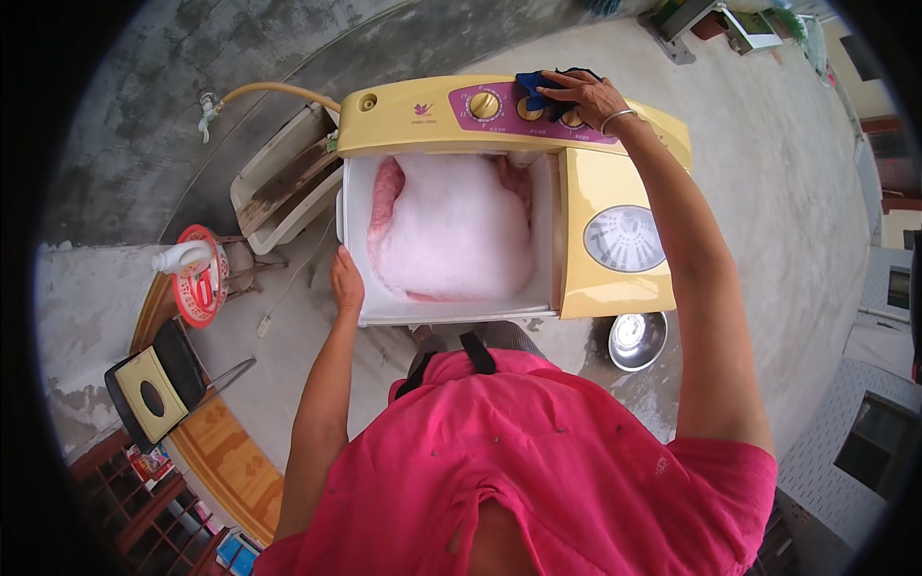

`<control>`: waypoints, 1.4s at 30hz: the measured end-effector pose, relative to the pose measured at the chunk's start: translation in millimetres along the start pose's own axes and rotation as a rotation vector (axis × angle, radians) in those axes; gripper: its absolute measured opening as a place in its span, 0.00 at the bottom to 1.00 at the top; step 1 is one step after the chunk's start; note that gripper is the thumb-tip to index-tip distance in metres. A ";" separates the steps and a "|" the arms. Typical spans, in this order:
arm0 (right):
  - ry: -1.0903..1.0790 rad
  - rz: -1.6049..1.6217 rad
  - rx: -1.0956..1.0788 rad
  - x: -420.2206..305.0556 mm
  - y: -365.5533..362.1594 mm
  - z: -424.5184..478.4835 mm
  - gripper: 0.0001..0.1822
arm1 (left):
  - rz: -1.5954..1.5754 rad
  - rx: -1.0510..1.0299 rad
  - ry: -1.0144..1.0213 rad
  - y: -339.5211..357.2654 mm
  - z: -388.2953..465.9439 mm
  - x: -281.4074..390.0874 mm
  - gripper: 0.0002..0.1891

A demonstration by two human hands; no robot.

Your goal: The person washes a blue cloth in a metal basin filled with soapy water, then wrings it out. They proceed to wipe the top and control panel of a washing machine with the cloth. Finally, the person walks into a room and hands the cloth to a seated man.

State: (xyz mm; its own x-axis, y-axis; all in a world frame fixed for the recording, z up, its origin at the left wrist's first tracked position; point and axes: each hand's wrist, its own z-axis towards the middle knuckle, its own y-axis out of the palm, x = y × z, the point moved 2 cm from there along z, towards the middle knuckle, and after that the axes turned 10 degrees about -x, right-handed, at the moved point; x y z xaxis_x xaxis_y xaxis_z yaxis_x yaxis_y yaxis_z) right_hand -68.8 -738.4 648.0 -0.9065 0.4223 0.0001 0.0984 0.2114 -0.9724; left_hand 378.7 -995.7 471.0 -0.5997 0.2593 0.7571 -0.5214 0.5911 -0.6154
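Note:
A yellow and white twin-tub washing machine stands before me. Thick suds fill its left tub, and pink cloth shows at the edges. My right hand presses a dark blue cloth onto the control panel, over the knobs at the right. The left knob is uncovered. My left hand rests flat against the outer left side of the machine, near its front corner, with nothing visible in it. The round spin-tub window lies below my right forearm.
A hose runs from a wall tap to the machine. At the left are a long basin, a red-rimmed basin with a white bottle, and a chair. A metal bowl sits on the floor.

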 end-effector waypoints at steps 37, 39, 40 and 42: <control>-0.017 0.164 -0.021 -94.1 -27.7 108.3 0.26 | -0.020 -0.004 0.010 2.6 1.2 3.6 0.28; 0.006 0.186 -0.001 -83.5 -31.1 95.0 0.23 | 0.023 -0.021 -0.012 -0.8 -1.4 3.1 0.28; 0.054 0.201 -0.006 -73.4 -30.8 86.8 0.23 | 0.016 -0.016 -0.013 0.5 -1.2 4.9 0.28; 0.194 0.213 -0.038 -47.2 -28.7 68.4 0.20 | 0.004 -0.003 -0.019 3.0 -0.8 7.3 0.29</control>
State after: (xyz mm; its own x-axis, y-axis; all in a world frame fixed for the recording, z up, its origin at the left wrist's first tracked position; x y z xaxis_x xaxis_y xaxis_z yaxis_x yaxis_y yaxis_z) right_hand -56.9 -824.6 659.9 -0.7689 0.6204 -0.1546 0.2965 0.1316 -0.9459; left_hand 373.2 -991.4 474.8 -0.6136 0.2470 0.7500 -0.5168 0.5925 -0.6180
